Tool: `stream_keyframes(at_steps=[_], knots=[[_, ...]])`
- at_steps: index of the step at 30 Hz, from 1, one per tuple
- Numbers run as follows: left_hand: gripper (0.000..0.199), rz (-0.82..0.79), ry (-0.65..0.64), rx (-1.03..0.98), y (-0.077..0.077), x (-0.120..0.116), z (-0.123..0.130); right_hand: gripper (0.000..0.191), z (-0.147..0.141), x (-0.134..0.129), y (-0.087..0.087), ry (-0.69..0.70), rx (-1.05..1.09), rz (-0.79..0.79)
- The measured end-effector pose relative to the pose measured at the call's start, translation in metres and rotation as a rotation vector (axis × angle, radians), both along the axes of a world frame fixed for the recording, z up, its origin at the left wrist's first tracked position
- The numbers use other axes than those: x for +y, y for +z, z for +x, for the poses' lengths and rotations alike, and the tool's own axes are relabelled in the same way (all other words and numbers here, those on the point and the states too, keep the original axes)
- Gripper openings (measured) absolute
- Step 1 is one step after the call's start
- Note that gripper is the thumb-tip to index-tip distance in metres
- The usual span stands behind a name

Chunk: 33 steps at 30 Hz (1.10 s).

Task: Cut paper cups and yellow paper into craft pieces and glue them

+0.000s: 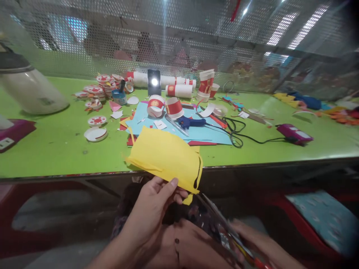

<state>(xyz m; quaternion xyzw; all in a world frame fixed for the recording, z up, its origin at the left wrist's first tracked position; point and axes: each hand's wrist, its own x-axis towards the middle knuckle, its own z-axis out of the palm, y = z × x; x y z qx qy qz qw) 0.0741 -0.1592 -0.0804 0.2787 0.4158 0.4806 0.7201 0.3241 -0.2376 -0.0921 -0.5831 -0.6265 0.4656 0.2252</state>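
My left hand [165, 192] pinches yellow paper [165, 151] by its near edge, thumb on top. The paper is held in front of the table's front edge, with a narrow strip partly cut along its right side and loose slivers at the left. Scissors [215, 211] are in my right hand [249, 235], low at the right. Their blades point up and left, the tips close to the paper's lower right corner. Motion blurs this hand, and its grip around the handles is only partly visible.
On the green table [64, 157] lie blue paper sheets [215, 138], a blue glue gun [192, 122] with a black cord, and red-and-white paper cups [174, 107]. A phone [154, 82] stands behind them. Cut cup pieces [97, 120] lie left, a purple power strip [294, 133] right.
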Motion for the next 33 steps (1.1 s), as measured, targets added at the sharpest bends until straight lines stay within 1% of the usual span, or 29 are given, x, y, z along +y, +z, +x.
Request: stream_keyframes(at_steps=[4, 9, 12, 15, 18, 21, 27, 30, 33], knots=[[0.018, 0.042, 0.002, 0.042, 0.005, -0.003, -0.001, 0.035, -0.014, 0.012, 0.000, 0.088, 0.039, 0.069], [0.018, 0.053, 0.010, 0.090, 0.011, 0.000, -0.001, 0.036, -0.025, 0.016, -0.007, 0.118, 0.045, 0.101], [0.018, 0.050, 0.009, 0.085, 0.013, 0.004, 0.000, 0.046, -0.025, 0.013, -0.005, 0.122, 0.055, 0.144], [0.018, 0.056, -0.022, 0.078, 0.015, 0.008, 0.000, 0.054, -0.026, 0.008, 0.003, 0.126, 0.053, 0.180], [0.019, 0.059, -0.052, 0.080, 0.015, 0.010, 0.000, 0.045, -0.028, 0.007, 0.010, 0.126, -0.001, 0.165], [0.019, 0.057, -0.044, 0.095, 0.014, 0.010, 0.000, 0.032, -0.029, 0.009, 0.015, 0.149, -0.025, 0.159], [0.018, 0.064, -0.008, 0.103, 0.013, 0.007, 0.000, 0.022, -0.033, 0.009, 0.016, 0.192, -0.004, 0.135], [0.019, 0.069, 0.001, 0.098, 0.013, 0.006, 0.001, 0.025, -0.036, 0.009, 0.014, 0.201, 0.013, 0.127], [0.019, 0.068, 0.010, 0.098, 0.014, 0.005, 0.002, 0.039, -0.037, 0.010, 0.009, 0.198, 0.029, 0.126]])
